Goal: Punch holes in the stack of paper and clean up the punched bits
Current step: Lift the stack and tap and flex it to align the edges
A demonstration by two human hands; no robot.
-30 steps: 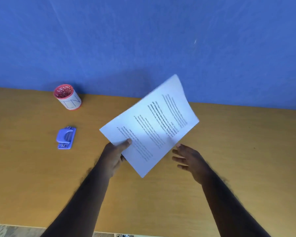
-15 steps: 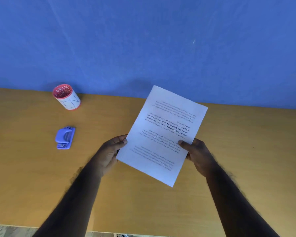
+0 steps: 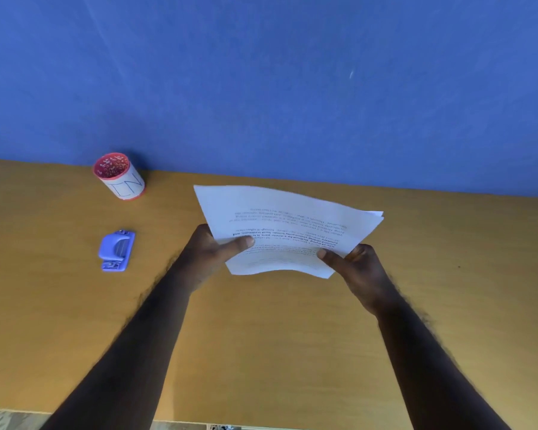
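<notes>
I hold a thin stack of printed white paper (image 3: 280, 218) above the middle of the wooden table (image 3: 261, 336), its text upside down to me and its sheets bowed. My left hand (image 3: 212, 252) grips the stack's left edge, thumb on top. My right hand (image 3: 357, 268) grips the right near corner, thumb on top. A small blue hole punch (image 3: 117, 250) lies on the table to the left of my left hand, untouched.
A red-rimmed cup (image 3: 118, 175) with a white label and small bits inside stands at the back left by the blue wall (image 3: 261, 72). The table's near edge (image 3: 180, 422) runs along the bottom of the view.
My right hand has taken hold of the paper. The stack has turned from a steep slant to nearly flat and level, and now bows between both hands.
</notes>
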